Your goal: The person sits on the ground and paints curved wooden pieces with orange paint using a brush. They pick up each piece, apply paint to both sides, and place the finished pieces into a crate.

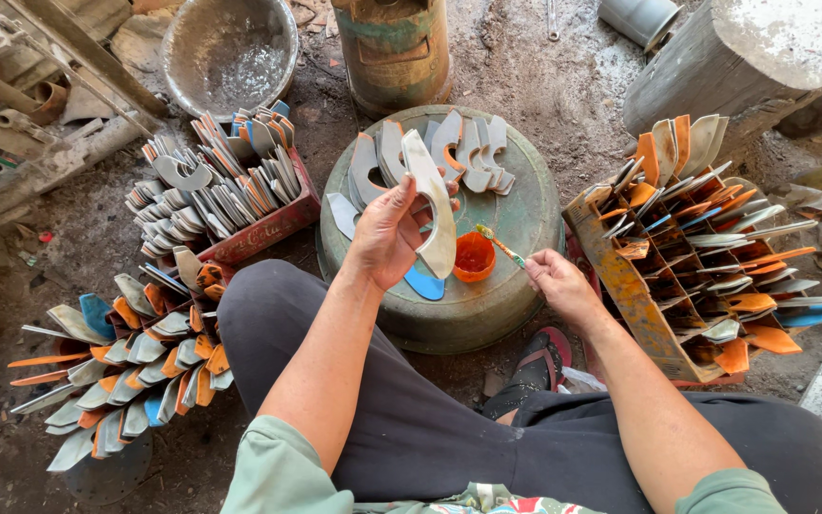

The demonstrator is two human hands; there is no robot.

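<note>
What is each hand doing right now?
Left hand: closed on a curved metal blade.
Right hand: closed on a small brush.

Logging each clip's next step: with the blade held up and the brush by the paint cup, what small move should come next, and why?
Probably dip the brush into the orange paint cup. The right hand holds the brush with its tip just beside the cup, and the curved metal blade held up in the left hand looks bare grey on the face shown.
</note>
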